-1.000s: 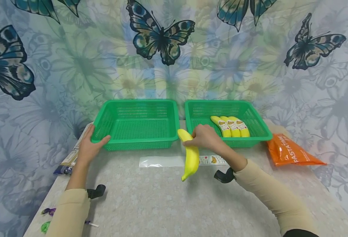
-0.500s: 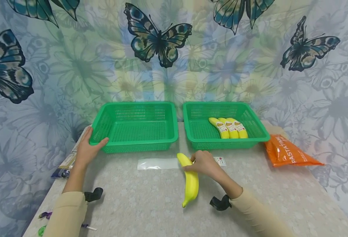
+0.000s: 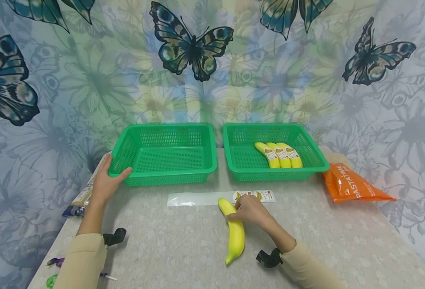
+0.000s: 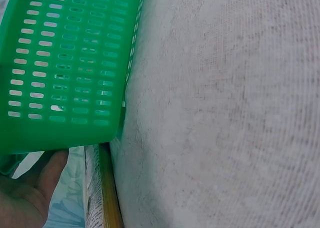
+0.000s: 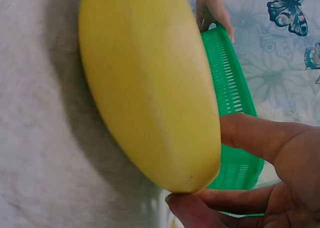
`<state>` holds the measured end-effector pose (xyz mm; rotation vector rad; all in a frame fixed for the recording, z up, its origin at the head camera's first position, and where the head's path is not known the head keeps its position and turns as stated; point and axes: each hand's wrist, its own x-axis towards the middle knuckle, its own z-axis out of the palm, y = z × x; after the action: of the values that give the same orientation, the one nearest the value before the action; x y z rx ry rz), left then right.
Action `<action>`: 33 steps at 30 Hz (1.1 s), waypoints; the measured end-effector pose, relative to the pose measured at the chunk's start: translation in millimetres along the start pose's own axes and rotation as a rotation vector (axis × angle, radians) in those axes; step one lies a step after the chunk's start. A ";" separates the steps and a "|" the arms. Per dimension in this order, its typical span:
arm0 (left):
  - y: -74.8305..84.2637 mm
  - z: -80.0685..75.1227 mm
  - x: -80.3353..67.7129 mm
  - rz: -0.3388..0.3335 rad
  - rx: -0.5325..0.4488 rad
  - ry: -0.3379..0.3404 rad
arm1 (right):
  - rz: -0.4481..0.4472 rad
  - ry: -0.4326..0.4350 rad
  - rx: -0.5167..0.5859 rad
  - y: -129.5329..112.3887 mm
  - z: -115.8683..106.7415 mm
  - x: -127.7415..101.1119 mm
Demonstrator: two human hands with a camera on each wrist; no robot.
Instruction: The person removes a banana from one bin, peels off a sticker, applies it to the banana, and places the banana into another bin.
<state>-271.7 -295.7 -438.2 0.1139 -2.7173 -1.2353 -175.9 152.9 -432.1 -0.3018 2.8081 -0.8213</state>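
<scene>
My right hand (image 3: pixel 250 210) pinches a plain yellow banana (image 3: pixel 236 237) near its far end, thumb on one side and fingers on the other. In the right wrist view the banana (image 5: pixel 150 87) fills the middle, low over the table. Just beyond it lies a clear strip (image 3: pixel 198 198) with banana-printed labels (image 3: pixel 266 196) at its right end. My left hand (image 3: pixel 105 182) holds the near left corner of the left green basket (image 3: pixel 170 177), thumb at the front rim. The left wrist view shows that basket's slotted wall (image 4: pixel 65 62) close above the fingers.
The right green basket (image 3: pixel 277 175) contains several labelled bananas (image 3: pixel 285 156). An orange packet (image 3: pixel 357 184) lies at the right, a dark-and-tan packet (image 3: pixel 80 202) at the left. Small purple and green wrapped items (image 3: pixel 55 261) lie near the left sleeve. A butterfly-patterned cloth (image 3: pixel 194 96) hangs behind.
The right hand has brought the banana down and nearer, from over the strip to the table in front of it. More labels now show. The left hand has stayed at the basket.
</scene>
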 end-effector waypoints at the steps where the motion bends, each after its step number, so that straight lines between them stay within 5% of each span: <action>1: 0.3 0.2 0.2 -0.002 0.001 0.004 | 0.001 -0.008 0.003 1.3 1.2 -0.2; 11: 6.0 1.5 -5.4 -0.018 -0.021 0.047 | 0.031 -0.046 0.008 4.4 2.9 0.3; 15: 12.9 0.7 -11.8 -0.016 0.067 0.093 | 0.033 -0.059 0.011 3.5 2.9 0.4; 20: 39.7 4.6 -28.3 0.035 0.206 0.197 | 0.039 -0.050 0.006 3.9 3.4 -0.3; 24: 70.2 17.1 -52.3 0.166 0.241 0.252 | 0.043 -0.045 0.007 4.4 4.6 -1.0; 28: 96.9 37.6 -80.9 0.316 0.242 0.172 | 0.038 -0.046 0.005 3.5 5.9 -1.9; 33: 120.8 76.3 -109.5 0.375 0.210 -0.057 | 0.047 -0.043 -0.003 2.1 5.8 -2.9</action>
<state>-177.5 -145.2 -408.6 -0.3943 -2.7372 -0.8600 -172.0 152.4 -437.6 -0.2501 2.7664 -0.7906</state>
